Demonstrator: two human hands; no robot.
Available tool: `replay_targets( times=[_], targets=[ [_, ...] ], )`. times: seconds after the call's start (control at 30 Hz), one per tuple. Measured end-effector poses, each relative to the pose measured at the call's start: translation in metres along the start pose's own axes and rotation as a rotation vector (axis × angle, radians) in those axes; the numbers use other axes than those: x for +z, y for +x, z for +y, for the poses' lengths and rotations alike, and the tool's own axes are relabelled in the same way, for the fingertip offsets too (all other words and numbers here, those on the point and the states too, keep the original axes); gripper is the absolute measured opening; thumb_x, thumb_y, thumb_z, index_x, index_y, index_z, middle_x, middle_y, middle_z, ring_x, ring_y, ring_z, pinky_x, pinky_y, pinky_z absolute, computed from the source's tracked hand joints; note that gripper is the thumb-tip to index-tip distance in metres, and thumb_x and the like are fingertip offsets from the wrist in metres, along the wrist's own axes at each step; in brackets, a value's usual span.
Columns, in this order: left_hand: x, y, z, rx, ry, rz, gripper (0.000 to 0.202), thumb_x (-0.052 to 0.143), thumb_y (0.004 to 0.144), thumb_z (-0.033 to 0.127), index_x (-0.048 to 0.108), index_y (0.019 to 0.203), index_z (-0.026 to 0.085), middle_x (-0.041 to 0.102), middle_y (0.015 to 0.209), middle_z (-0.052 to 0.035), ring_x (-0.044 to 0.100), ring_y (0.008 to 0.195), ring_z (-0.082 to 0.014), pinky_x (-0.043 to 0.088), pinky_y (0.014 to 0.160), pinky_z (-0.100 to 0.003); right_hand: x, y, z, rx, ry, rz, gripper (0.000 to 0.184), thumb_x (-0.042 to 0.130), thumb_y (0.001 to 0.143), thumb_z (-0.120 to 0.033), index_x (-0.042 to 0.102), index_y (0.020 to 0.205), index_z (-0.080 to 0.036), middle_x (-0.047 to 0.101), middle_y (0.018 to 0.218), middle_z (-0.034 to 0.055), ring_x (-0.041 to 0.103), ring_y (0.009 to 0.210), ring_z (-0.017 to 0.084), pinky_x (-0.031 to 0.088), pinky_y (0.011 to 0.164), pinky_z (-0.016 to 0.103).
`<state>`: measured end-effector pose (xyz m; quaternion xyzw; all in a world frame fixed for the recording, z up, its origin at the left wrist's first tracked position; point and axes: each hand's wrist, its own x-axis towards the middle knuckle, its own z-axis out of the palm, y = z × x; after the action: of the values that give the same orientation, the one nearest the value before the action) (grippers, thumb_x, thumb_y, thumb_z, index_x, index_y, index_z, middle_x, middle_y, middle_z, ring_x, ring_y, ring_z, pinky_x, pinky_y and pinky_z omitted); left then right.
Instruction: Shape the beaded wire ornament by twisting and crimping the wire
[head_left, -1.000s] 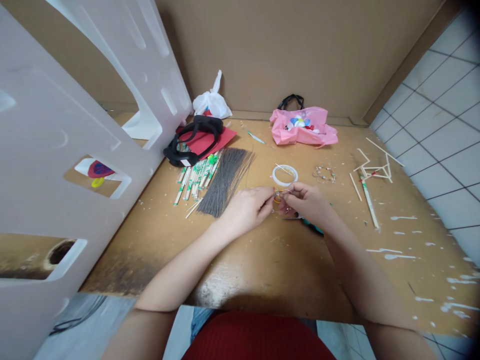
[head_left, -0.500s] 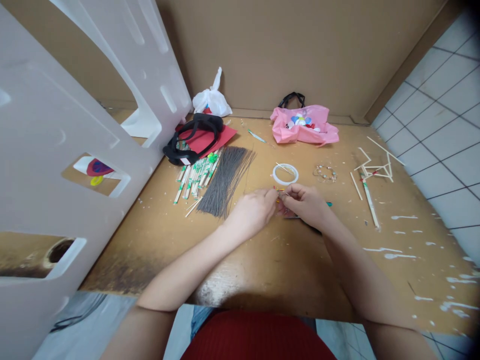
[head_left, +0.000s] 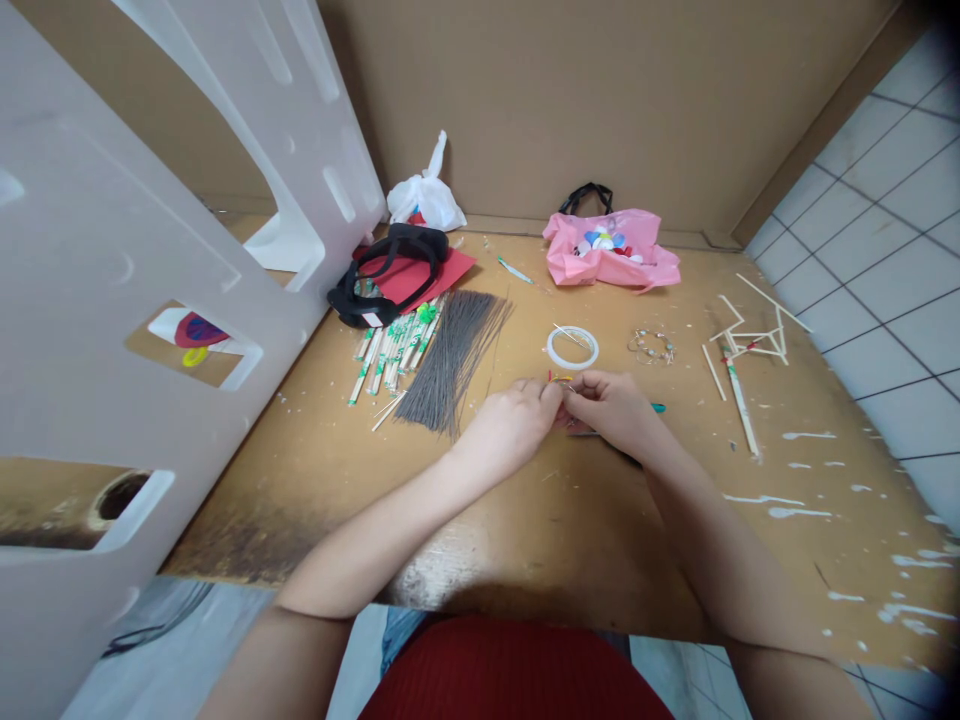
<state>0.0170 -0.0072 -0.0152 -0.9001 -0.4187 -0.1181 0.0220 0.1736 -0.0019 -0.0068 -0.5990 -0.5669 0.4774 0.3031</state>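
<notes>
My left hand (head_left: 514, 425) and my right hand (head_left: 609, 408) meet fingertip to fingertip over the middle of the table. Both are closed in a pinch on a thin wire (head_left: 568, 388), mostly hidden by the fingers. Small red and yellow pieces (head_left: 559, 378) show just behind the fingertips. Beneath my hands lies a pinkish flat piece (head_left: 576, 426), partly covered. A dark tool with a teal end (head_left: 658, 407) sticks out under my right hand. Just beyond them a white ring-shaped roll (head_left: 572, 348) lies flat, thin sticks across it.
Left of my hands lie a bundle of grey wires (head_left: 450, 365), wrapped chopsticks (head_left: 390, 350) and a black headset strap (head_left: 390, 275) on red sheets. Farther back are a white bag (head_left: 426, 200) and a pink bag (head_left: 611, 250). A beaded wire loop (head_left: 651, 346) and a stick frame (head_left: 754, 340) lie right.
The fingertips of both hands have come closer together, and less of the wire shows between them. My left hand has shifted slightly right. The other things stay where they were.
</notes>
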Motion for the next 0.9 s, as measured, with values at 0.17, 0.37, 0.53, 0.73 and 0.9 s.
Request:
replay_targets(
  times=[0.17, 0.37, 0.53, 0.73, 0.9],
  targets=[
    [-0.003, 0.0, 0.003, 0.004, -0.019, -0.061, 0.016, 0.035, 0.089, 0.01, 0.05, 0.091, 0.013, 0.059, 0.08, -0.0102, 0.059, 0.077, -0.0223, 0.047, 0.059, -0.029, -0.002, 0.004, 0.011, -0.088, -0.125, 0.007, 0.01, 0.059, 0.07, -0.024, 0.06, 0.062, -0.02, 0.068, 0.06, 0.0017, 0.063, 0.053, 0.014, 0.054, 0.051, 0.025],
    [0.001, 0.002, -0.002, 0.016, -0.104, -0.093, 0.017, 0.037, 0.086, 0.007, 0.051, 0.092, 0.013, 0.06, 0.08, -0.0098, 0.059, 0.077, -0.0214, 0.046, 0.062, -0.029, -0.007, 0.009, 0.02, -0.129, -0.154, -0.018, 0.012, 0.061, 0.07, -0.026, 0.057, 0.061, -0.02, 0.064, 0.056, -0.0002, 0.061, 0.05, 0.013, 0.052, 0.05, 0.023],
    [-0.005, 0.004, -0.018, 0.074, -0.238, -0.082, 0.019, 0.037, 0.09, 0.017, 0.055, 0.085, 0.015, 0.061, 0.074, -0.0052, 0.059, 0.069, -0.0168, 0.042, 0.061, -0.026, -0.013, 0.008, 0.015, -0.014, -0.006, -0.174, 0.021, 0.063, 0.074, -0.039, 0.056, 0.067, -0.02, 0.065, 0.06, 0.0004, 0.064, 0.056, 0.014, 0.053, 0.051, 0.024],
    [-0.012, 0.004, -0.031, 0.066, -0.516, -0.026, 0.021, 0.042, 0.089, 0.021, 0.059, 0.08, 0.014, 0.06, 0.067, -0.0012, 0.053, 0.059, -0.0108, 0.037, 0.058, -0.023, -0.019, 0.004, 0.003, 0.029, 0.106, -0.273, 0.022, 0.065, 0.073, -0.04, 0.057, 0.078, -0.021, 0.061, 0.058, -0.0038, 0.061, 0.052, 0.011, 0.051, 0.052, 0.023],
    [-0.01, 0.004, -0.034, -0.102, -0.95, -0.115, 0.022, 0.05, 0.086, 0.028, 0.059, 0.074, 0.013, 0.055, 0.056, 0.0026, 0.047, 0.048, -0.0064, 0.035, 0.048, -0.018, -0.018, 0.001, 0.003, -0.034, 0.086, -0.263, 0.017, 0.061, 0.076, -0.037, 0.059, 0.081, -0.02, 0.06, 0.064, -0.0038, 0.061, 0.057, 0.01, 0.052, 0.056, 0.023]
  ],
)
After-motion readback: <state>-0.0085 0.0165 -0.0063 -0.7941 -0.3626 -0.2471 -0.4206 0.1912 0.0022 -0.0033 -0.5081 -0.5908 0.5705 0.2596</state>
